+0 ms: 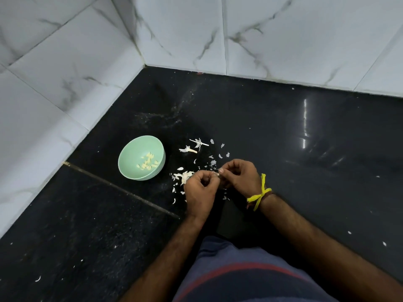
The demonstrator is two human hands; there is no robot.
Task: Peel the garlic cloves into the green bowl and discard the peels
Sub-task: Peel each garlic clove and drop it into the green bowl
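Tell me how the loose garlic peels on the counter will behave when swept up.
The peels look thin and flaky, so probably very light and apt to scatter. Against the glossy black counter they may cling flat rather than slide. The curled shapes suggest that they would crumple easily.

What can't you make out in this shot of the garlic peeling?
- Clove between the left hand and right hand: head view, hidden by curled fingers; its peel state is unclear.
- Cloves in the bowl: too small to count.
- Garlic on the counter: partly behind the left hand.
- Peels: some likely hidden under both hands.
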